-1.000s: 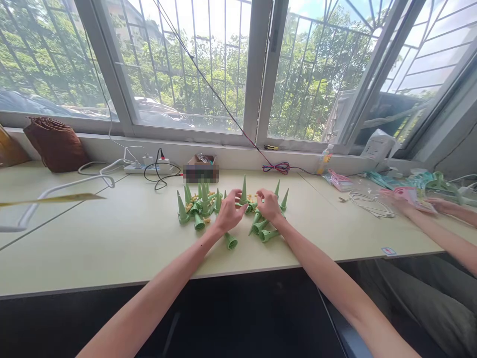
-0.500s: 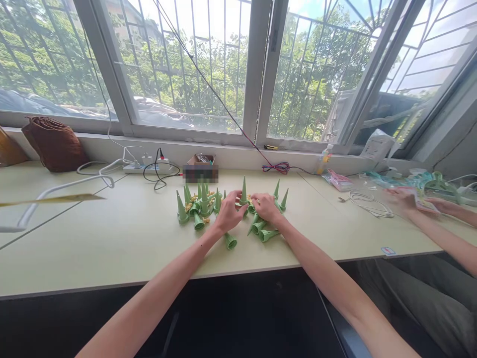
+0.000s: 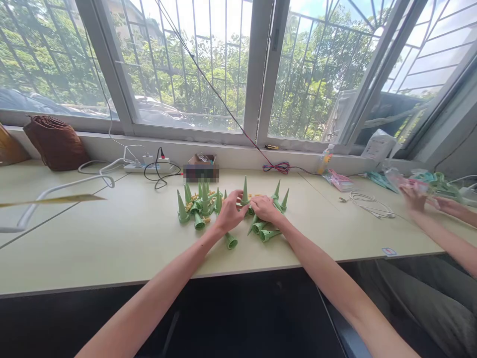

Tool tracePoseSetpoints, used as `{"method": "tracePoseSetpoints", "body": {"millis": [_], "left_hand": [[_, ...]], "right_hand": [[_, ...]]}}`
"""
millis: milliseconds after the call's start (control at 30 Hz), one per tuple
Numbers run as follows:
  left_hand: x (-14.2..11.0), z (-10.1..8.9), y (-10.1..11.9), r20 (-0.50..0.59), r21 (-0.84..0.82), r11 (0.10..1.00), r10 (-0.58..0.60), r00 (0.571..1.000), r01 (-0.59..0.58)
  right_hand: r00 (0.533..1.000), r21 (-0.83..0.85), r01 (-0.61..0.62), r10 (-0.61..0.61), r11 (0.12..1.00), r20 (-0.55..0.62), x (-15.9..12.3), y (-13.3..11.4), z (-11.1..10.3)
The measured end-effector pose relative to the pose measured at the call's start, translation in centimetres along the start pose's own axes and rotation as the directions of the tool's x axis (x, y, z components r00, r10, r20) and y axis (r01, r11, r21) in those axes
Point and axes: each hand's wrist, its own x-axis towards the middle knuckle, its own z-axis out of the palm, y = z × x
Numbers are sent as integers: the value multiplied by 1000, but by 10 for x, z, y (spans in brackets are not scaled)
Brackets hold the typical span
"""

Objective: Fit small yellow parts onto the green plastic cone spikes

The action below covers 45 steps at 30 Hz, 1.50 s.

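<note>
Tip up, a green plastic watering spike stands between my hands. My left hand is closed around its wider base. The fingers of my right hand are drawn together beside that base; what they pinch, if anything, is hidden. To the left is a cluster of similar upright spikes, with small yellow pieces among them. An open-ended spike lies in front of my left hand. More lying spikes are under and in front of my right hand.
A small box, partly blurred out, is behind the spikes. A power strip with cables is at back left, near a brown bag. On the right are a coiled white cable, a bottle and another person's hands.
My right hand's fingers have drawn closer together by the spike's base. My left hand keeps its grip. The other person's hands at the right have shifted slightly.
</note>
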Motion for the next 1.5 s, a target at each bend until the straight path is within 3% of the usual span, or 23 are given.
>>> {"method": "tracePoseSetpoints", "body": {"millis": [1500], "left_hand": [[0, 1, -1, -7, 37, 999, 33, 999, -33]], "right_hand": [[997, 79, -13, 19, 997, -75, -1, -2, 2]]}}
